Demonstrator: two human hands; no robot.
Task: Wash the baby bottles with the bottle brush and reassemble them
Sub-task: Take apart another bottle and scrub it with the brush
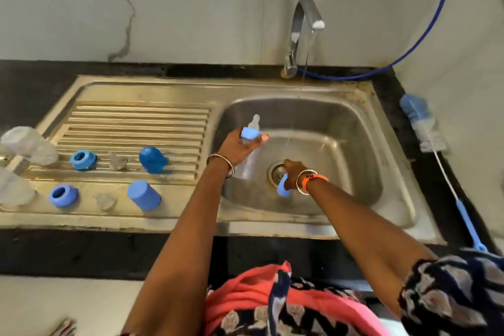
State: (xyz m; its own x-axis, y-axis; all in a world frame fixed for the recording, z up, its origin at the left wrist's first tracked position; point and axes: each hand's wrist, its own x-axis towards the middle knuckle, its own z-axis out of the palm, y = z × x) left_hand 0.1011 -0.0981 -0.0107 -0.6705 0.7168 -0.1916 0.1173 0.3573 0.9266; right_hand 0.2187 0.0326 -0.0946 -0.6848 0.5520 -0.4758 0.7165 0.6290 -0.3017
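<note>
Left hand (240, 146) wrapped round the baby bottle (249, 155) at its blue collar, over the sink (392, 144); right hand (291, 172) clutching a blue cap (283, 189) above the drain. Looks like reassembly: capping next, needing cap lined up over teat. Long axis tilted, teat away toward the wall, base toward the body; tap (298, 35) running, brush (436, 150) parked on the counter (387, 84).

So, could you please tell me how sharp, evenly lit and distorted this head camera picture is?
Head view: wide-angle bending bows the stainless steel sink's rim and the black counter edge; light is soft and even, with mild sheen on the curved chrome tap; the clear bottle bodies at far left look smeared, as does the left hand.
</note>
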